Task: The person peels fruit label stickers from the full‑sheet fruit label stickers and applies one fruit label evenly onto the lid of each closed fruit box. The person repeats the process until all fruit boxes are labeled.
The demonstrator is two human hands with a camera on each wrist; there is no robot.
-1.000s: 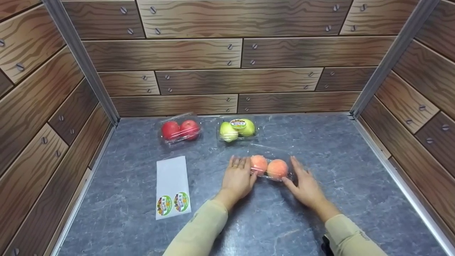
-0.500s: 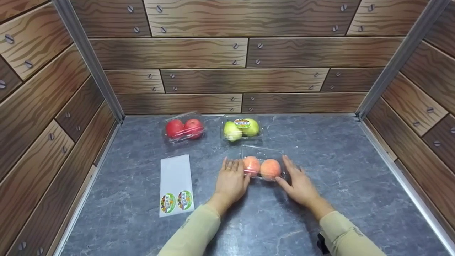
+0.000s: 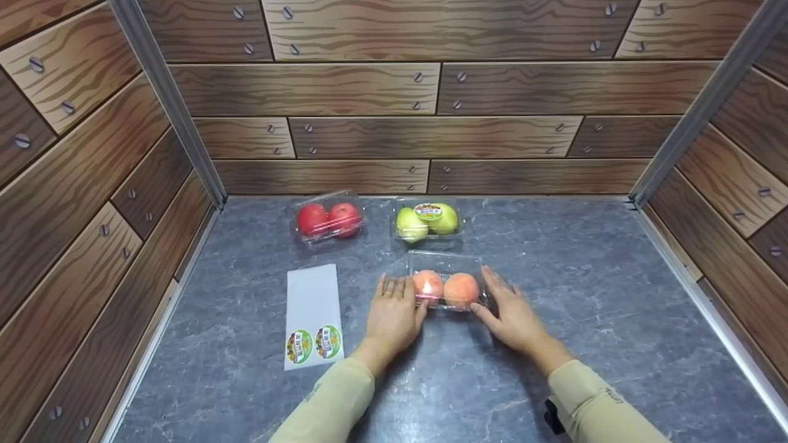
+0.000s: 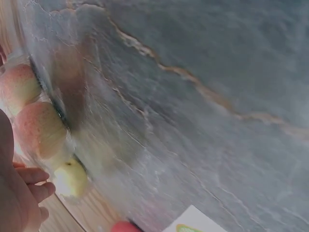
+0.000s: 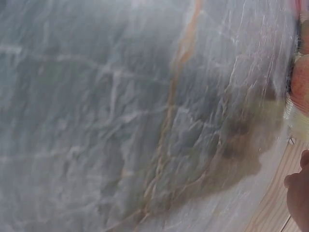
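Two peaches sit in a clear plastic box on the grey marbled table. My left hand lies against the box's left end, its fingers extended. At the right end is my right hand, with long straight fingers along the side and the thumb near the front corner. The left wrist view catches part of the left hand beside the peaches. Only a bit of the right hand enters the right wrist view at its edge.
Behind stand a clear box of red apples and one of green fruit with a round label on top. A white sheet bearing two round stickers lies to the left. Wood-patterned walls enclose the table.
Both hands have shifted the peach box to the left across the table, and it now sits straighter. The head view has swung slightly, so the surroundings appear farther right.
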